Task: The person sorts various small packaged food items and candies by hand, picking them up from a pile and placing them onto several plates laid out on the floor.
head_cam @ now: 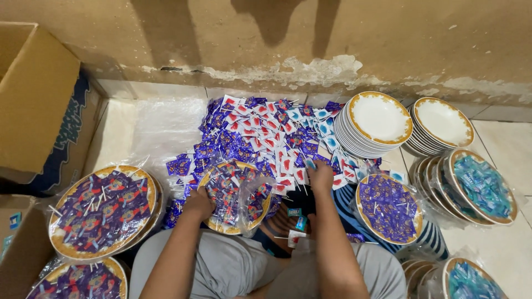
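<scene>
Left hand (198, 204) grips part-filled plate (235, 196); right hand (320, 176) pinching sachets from pile (260, 130). Several wrapped plates (102, 210) done left; empty plate stacks (379, 119) far right.

So the candy pile (266, 135) sits against the wall (277, 33), with empty plate stacks (382, 122) to its right. The cardboard box (33, 99) is far left, and a filled plate (233, 196) sits in front of the pile.

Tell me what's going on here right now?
A person sits on the floor. The left hand steadies a gold-rimmed plate of small wrapped sachets inside a clear bag. The right hand reaches into the loose pile of sachets ahead. Filled, bagged plates lie at both sides, and stacks of empty plates stand by the wall.
</scene>
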